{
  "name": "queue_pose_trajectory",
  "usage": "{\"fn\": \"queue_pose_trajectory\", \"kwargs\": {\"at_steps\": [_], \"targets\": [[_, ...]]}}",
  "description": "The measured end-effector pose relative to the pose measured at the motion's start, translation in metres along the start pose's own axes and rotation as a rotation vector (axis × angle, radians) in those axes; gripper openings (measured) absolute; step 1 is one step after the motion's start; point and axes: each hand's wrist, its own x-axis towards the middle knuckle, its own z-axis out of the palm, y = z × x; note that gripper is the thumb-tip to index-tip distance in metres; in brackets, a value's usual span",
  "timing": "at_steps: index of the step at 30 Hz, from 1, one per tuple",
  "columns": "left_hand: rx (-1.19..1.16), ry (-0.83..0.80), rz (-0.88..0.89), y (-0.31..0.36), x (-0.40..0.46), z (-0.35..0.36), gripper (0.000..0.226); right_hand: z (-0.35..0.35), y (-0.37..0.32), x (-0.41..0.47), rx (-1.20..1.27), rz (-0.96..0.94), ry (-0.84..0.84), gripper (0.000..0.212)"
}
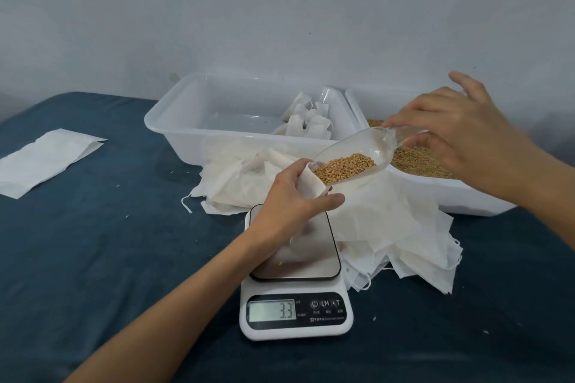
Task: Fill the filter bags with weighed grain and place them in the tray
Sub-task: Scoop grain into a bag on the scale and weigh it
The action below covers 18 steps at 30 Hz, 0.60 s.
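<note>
Dark blue worktop [93, 252] before a pale wall. The left hand [292, 199] grips an open bag [311, 185] above the scale [295, 270], reading 3.3. The right hand [460, 134] pinches a scoop [357, 152] of grain [343, 166] at the bag's mouth, seemingly touching; other fingers spread. Filled bags [311, 121] lie in the tray [174, 121]

The scoop [357, 149] pinched in the right hand [460, 134] is clear, glossy plastic. The filter bag [311, 185] gripped by the left hand [289, 202] is matt white non-woven fabric. Below that hand, the scale [295, 314] has a brushed metal platform in a smooth white plastic body. Beyond both hands, the tray [174, 130] is translucent, smooth plastic.
</note>
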Motion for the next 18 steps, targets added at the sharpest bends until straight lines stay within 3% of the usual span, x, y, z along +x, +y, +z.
{"fn": "queue_pose_trajectory", "kwargs": {"at_steps": [5,14,18], "targets": [[0.021,0.012,0.000,-0.0010,0.0009,-0.0010,0.053,0.0001,0.0003,-0.0002,-0.014,-0.016,0.016,0.034],[-0.044,-0.053,-0.048,0.0002,-0.0050,0.0027,0.041,-0.0003,0.0010,-0.0006,-0.055,-0.055,0.057,0.031],[-0.036,-0.015,-0.051,0.0035,-0.0049,0.0022,0.050,-0.0005,0.0011,0.0005,-0.067,-0.066,0.066,0.030]]}}
